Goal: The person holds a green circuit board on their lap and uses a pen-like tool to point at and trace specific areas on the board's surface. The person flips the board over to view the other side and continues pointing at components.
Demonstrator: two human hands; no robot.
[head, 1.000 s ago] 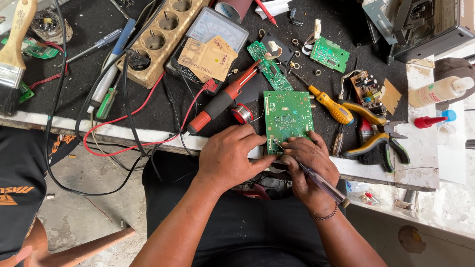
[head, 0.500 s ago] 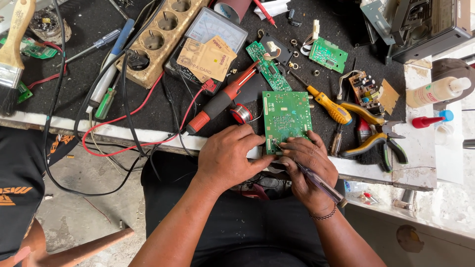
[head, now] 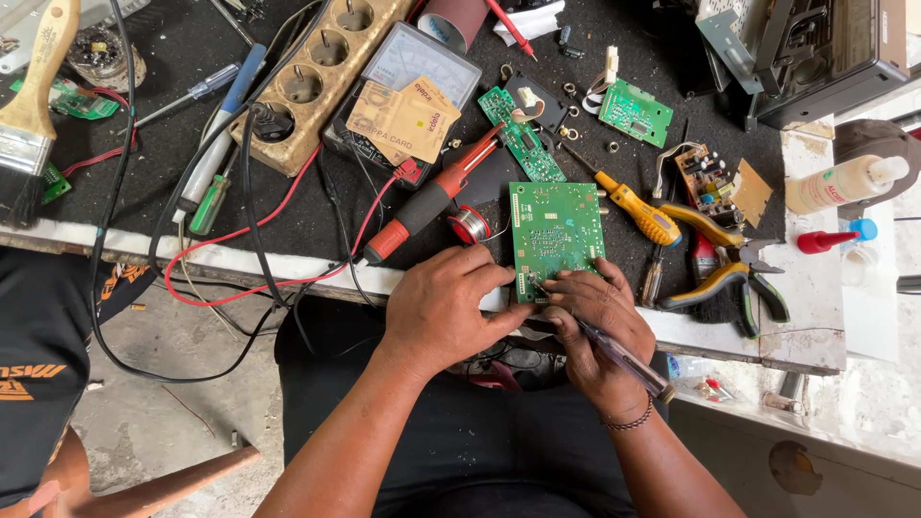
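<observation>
A green circuit board (head: 555,230) lies flat near the front edge of the black workbench. My left hand (head: 449,307) rests at its lower left corner, the fingers pressing the board's near edge. My right hand (head: 600,321) grips a thin clear-handled screwdriver (head: 614,350), its tip touching the board's near edge. A red and black soldering iron (head: 429,203) lies just left of the board, beside a small solder spool (head: 469,225).
A yellow-handled screwdriver (head: 638,209) and yellow pliers (head: 720,259) lie right of the board. Smaller green boards (head: 634,112), a wooden power strip (head: 317,82), a meter (head: 408,86), cables, a paintbrush (head: 29,125) and a glue bottle (head: 844,182) crowd the bench. Another person's dark shirt (head: 38,355) is at left.
Both hands hold nearly the same position on the board's near edge; only slight finger movement shows.
</observation>
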